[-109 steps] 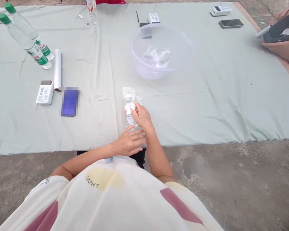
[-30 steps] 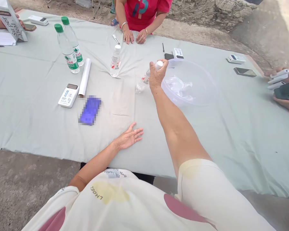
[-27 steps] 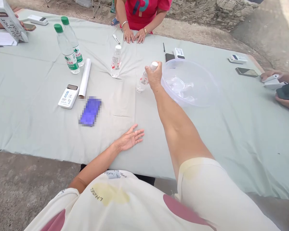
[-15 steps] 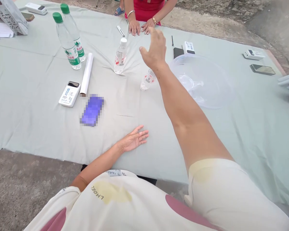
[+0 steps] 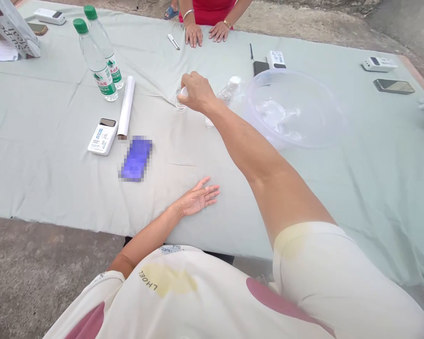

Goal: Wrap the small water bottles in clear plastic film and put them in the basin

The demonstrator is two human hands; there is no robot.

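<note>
With fingers curled, my right hand grips a small clear plastic bottle near its white cap. Most of this bottle is hidden by the hand; it looks tipped toward me. Behind my right wrist stands a second small clear bottle, also white-capped and partly covered by the forearm. Beside it, on the right, is a wide translucent plastic basin with something clear inside. My left hand rests palm up on the cloth near the table's front edge, fingers spread, holding nothing.
Two green-capped water bottles, a white paper roll, a white device and a blurred blue-purple rectangle lie left. Across the table are a co-worker's hands and a utility knife. More devices and a phone lie right.
My right hand has come down and left from above the table, its spread fingers closing on the small bottle, whose cap sits lower in view. My left hand stays put.
</note>
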